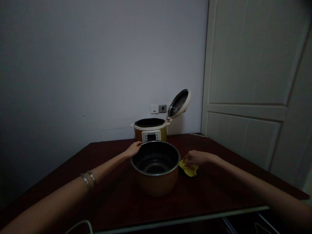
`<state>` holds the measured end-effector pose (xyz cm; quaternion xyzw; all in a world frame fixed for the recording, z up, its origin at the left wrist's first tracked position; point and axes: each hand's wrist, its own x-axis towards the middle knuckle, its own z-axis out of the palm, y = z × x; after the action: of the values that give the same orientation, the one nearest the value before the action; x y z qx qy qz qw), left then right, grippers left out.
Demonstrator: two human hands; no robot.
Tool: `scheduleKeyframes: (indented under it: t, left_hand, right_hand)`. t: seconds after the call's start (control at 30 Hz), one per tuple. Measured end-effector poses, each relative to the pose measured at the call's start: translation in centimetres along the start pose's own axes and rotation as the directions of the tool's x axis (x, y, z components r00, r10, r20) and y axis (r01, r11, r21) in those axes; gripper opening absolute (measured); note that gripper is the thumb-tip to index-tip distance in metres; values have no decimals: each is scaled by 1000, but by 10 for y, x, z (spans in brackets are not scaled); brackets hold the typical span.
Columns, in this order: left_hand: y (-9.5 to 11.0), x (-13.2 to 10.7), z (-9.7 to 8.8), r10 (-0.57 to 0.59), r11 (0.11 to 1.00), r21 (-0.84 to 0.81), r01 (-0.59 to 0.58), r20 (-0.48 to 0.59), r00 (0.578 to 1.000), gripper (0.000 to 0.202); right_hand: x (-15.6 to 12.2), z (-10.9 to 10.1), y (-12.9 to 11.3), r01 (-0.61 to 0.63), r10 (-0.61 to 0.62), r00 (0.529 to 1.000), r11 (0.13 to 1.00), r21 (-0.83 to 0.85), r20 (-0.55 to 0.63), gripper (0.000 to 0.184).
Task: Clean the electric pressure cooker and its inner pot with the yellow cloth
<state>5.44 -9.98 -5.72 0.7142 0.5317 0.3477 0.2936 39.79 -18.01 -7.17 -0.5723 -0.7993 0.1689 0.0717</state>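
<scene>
A deep inner pot [156,185], dark inside and brownish-gold outside, stands on the dark red table. My left hand [133,149] grips its rim at the far left, fingers closed over the edge. To the right of the pot, my right hand [193,157] is closed on a yellow cloth [190,171], which hangs or lies beside the pot's wall. Behind the pot sits an electric cooker [151,131] with a control panel on its front. Its lid [180,103] is raised and tilted to the right.
The dark red table [107,195] reaches back to a pale wall [104,65] with sockets [158,109] behind the cooker. A white panelled door [246,65] stands at the right. A pale cable [85,222] shows near the table's front edge.
</scene>
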Motion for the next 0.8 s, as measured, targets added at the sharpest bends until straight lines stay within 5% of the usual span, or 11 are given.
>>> scheduleKeyframes:
  t: [0.13,0.27,0.37,0.43,0.8]
  left_hand:
    - [8,-1,-12,10,991,135,-6,-27,1000,11]
    - [13,-8,-32,-104,966,244,84,70,992,24]
    - [14,-22,-45,-303,924,332,190,329,894,32]
    - [16,-32,-48,-333,916,356,185,420,844,28]
    - [37,-54,-50,-204,946,311,92,348,915,12]
  right_hand:
    - [3,-24,-10,-41,81,994,912,409,-80,40]
    - [-3,-14,-31,-110,92,994,715,690,63,44]
    - [-7,0,-41,-103,67,995,635,766,78,41]
    - [-6,6,-45,-84,68,996,602,794,54,39]
    - [-17,3,-57,-15,95,995,497,868,-38,26]
